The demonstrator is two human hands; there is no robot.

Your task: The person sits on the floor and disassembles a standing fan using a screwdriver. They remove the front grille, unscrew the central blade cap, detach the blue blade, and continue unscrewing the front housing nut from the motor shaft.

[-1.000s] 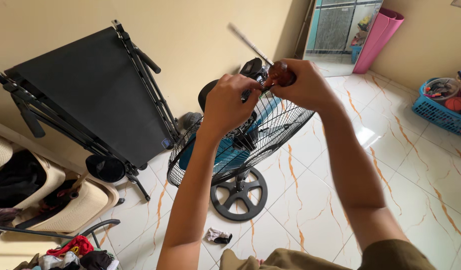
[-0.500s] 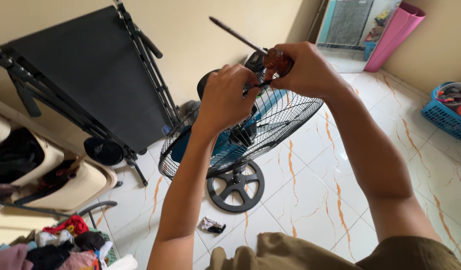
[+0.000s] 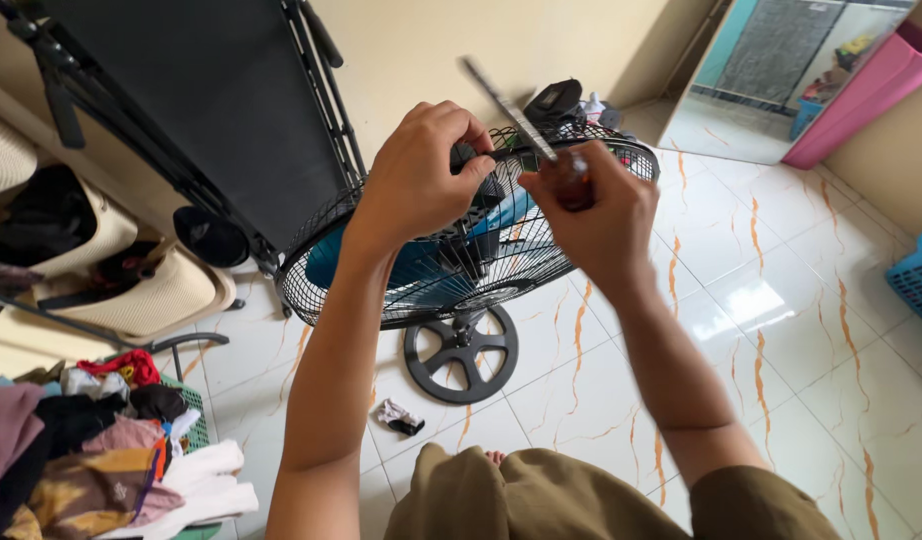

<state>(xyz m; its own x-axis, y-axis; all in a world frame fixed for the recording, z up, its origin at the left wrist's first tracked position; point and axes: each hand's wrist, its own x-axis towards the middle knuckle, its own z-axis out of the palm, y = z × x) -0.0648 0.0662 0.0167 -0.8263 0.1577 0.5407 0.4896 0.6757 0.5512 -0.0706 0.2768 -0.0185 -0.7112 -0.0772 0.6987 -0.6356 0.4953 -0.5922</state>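
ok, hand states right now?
Left hand: closed on the fan motor housing.
Right hand: closed around the screwdriver handle.

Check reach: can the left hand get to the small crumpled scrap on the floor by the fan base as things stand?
Probably not right away. The left hand is up on the fan's wire guard, gripping near the hub, while the scrap lies on the tiles far below. Nothing blocks the path; it would have to let go and drop down.
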